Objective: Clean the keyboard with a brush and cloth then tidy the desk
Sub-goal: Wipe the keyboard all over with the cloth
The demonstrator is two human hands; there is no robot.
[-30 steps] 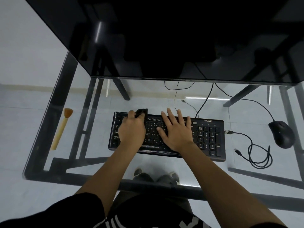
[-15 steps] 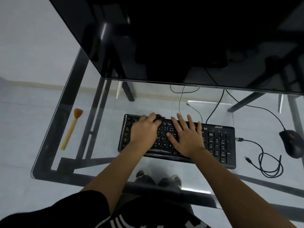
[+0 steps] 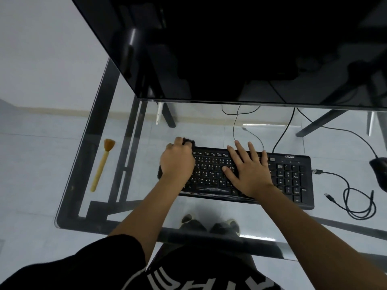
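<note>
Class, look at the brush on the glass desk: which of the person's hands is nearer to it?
Left. The left hand, gripping a dark cloth, sits at the left end of the keyboard, the brush off to its left. The right hand lies flat mid-keyboard, farther away.

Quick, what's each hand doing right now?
Left hand: gripping a dark cloth at the left end of the keyboard.
Right hand: open, fingers spread flat on the keys.

glass desk (image 3: 146, 208), keyboard (image 3: 293, 181), brush (image 3: 102, 166), mouse (image 3: 380, 172), loose cable (image 3: 356, 197)
</note>
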